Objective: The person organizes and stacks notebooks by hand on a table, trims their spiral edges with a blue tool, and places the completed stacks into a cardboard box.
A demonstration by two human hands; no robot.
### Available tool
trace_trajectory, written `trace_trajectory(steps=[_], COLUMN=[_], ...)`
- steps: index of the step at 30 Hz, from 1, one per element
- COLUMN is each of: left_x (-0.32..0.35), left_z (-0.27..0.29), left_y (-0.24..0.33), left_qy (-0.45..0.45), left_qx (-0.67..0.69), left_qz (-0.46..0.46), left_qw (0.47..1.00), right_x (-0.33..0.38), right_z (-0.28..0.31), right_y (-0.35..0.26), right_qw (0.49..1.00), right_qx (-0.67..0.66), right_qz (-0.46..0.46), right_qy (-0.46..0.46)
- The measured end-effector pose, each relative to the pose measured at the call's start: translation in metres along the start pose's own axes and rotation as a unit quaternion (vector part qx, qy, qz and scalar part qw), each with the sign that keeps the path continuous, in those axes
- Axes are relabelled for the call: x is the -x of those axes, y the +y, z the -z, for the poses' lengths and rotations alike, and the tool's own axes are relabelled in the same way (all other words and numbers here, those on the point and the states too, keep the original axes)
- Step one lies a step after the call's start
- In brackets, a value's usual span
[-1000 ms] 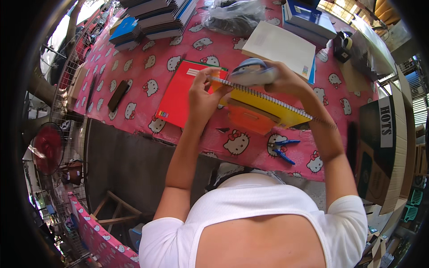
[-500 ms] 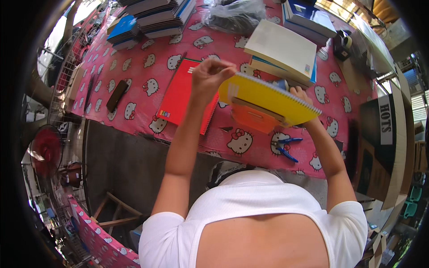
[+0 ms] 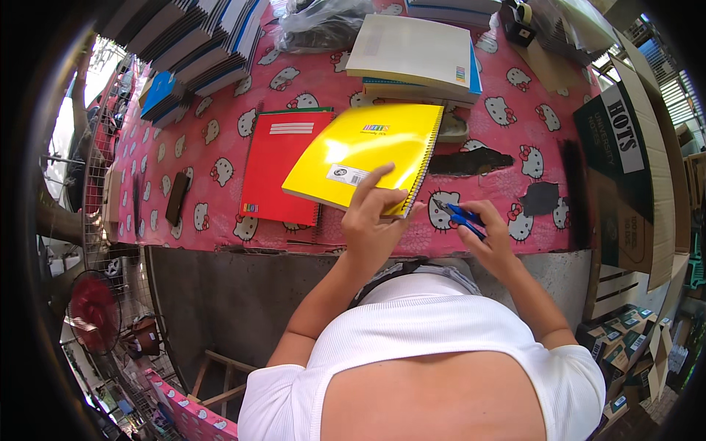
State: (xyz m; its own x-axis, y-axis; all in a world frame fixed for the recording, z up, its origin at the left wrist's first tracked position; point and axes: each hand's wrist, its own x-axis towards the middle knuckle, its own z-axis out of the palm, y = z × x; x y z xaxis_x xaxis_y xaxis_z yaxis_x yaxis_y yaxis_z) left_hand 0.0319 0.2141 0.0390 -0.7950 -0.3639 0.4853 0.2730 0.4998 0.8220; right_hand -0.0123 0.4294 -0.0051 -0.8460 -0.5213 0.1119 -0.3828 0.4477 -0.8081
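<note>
Yellow notebook (image 3: 364, 158) went from lifted to flat on the bench (image 3: 220, 176), left hand (image 3: 375, 220) pinning its 5 o'clock corner, right hand (image 3: 485, 231) closed on blue scissors (image 3: 460, 215).

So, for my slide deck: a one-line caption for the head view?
Left hand presses a yellow spiral notebook while right hand picks up blue-handled scissors.

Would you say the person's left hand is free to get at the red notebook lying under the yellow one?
Probably yes. The left hand rests on the yellow spiral notebook, and the red notebook lies just beside it, its left part uncovered, with nothing between.
</note>
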Motion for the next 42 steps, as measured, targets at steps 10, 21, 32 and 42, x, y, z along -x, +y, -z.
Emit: trace_trajectory(steps=[10, 21, 32, 42], left_x=[0.011, -0.050, 0.024, -0.038], left_z=[-0.007, 0.052, 0.212, -0.011], left_y=[-0.013, -0.038, -0.230, -0.075], left_qy=[0.019, 0.302, 0.469, -0.207], left_qx=[0.033, 0.096, 0.030, -0.337], left_qz=[-0.036, -0.064, 0.320, 0.052], left_qw=[0.999, 0.946, 0.823, 0.917], right_x=[-0.011, -0.019, -0.221, -0.374], right_z=[0.008, -0.010, -0.021, -0.099], right_y=[-0.063, 0.011, -0.001, -0.022], right_qw=[0.985, 0.991, 0.949, 0.883], right_qx=[0.111, -0.105, 0.155, 0.398], right_qz=[0.124, -0.029, 0.256, 0.222], right_qy=[0.045, -0.076, 0.095, -0.118])
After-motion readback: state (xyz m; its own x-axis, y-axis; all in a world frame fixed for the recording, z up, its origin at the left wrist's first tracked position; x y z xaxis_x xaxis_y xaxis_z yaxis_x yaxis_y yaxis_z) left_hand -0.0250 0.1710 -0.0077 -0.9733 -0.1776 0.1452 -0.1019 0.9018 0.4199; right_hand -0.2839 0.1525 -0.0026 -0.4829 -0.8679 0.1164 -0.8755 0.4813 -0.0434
